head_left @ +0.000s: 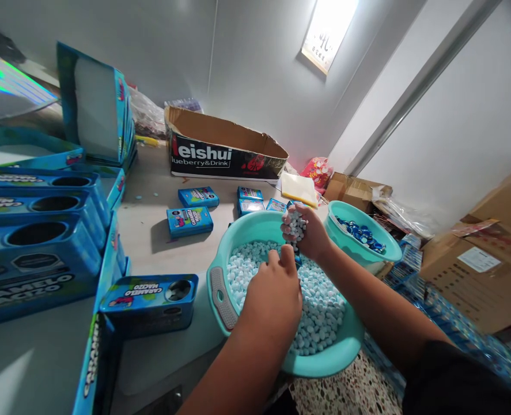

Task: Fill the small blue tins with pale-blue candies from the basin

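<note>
A turquoise basin (pixel 330 364) holds a heap of small pale-blue and white candies (pixel 320 323). Above it, my right hand (pixel 313 233) is closed around a handful of candies (pixel 296 226). Just below that handful, my left hand (pixel 276 291) has its fingers wrapped round a small blue tin (pixel 298 260), mostly hidden behind the fingers. The candies in my right hand are right over the tin; whether any are falling in cannot be made out. Left of the basin lies a blue tin with a round opening (pixel 149 297), with something pale showing inside.
Blue tins with round openings (pixel 43 253) stand in a display box at left. Closed-looking tins (pixel 190 222) lie on the table behind the basin. An open cardboard box (pixel 224 158) stands against the wall. A second turquoise basin (pixel 359 251) holds shiny blue caps. Large cartons (pixel 475 276) are at right.
</note>
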The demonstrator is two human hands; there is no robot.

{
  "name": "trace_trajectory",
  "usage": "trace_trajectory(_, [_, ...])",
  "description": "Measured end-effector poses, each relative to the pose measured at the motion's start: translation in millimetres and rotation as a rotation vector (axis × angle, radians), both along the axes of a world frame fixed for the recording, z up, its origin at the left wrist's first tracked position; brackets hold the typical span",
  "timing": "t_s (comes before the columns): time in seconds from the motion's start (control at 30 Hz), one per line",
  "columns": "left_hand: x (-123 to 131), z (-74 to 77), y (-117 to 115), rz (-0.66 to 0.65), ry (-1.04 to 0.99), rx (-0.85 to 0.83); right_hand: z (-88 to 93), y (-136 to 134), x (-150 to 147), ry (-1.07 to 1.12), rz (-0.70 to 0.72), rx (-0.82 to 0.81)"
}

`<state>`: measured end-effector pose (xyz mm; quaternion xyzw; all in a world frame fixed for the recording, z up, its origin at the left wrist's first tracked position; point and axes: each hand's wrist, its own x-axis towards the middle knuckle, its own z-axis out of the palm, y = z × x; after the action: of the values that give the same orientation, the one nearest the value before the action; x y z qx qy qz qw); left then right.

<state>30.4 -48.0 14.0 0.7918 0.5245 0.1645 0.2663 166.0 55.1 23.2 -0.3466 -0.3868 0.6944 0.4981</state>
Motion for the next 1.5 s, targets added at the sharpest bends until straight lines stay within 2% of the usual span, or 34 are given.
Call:
trace_trajectory(0.27, [-2, 1.9, 2, -0.001, -0.067, 0.028, 3.1, -5, 1, -0.107, 0.097, 0.152])
trace_trajectory(0.43, [-8, -8.7, 8, 0.067, -0.286, 0.146, 8.8, -13, -3, -0.130, 0.001, 0.271])
trace_trajectory(0.57, [-11, -12.1, 12, 0.093, -0.461, 0.107, 14.8, -16, -5, -0.155, -0.044, 0.393])
trace_trajectory(0.73, [-11, -12.5, 13, 0.118, -0.538, 0.183, 13.6, -9, -5, -0.092, -0.084, 0.401])
trace_trajectory(0.93, [-12, -11.9, 12, 0.130, -0.483, 0.195, 9.1, -7, -6, -0.046, -0.108, 0.352])
trace_trajectory(1.03, [-13, -9.9, 11, 0.150, -0.366, 0.203, 9.2, -9, -6, -0.037, -0.121, 0.346])
trace_trajectory(1.13, [-13, -8.8, 11, 0.135, -0.262, 0.162, 7.9, -12, -7, -0.087, -0.071, 0.343])
trace_trajectory(1.33, [-12, -9.5, 7, 0.133, -0.285, 0.088, 6.4, -14, -5, -0.178, -0.052, 0.361])
trace_trajectory(1.5, [-13, -10.8, 5, 0.104, -0.310, 0.101, 6.8, -11, 0, -0.211, -0.110, 0.329])
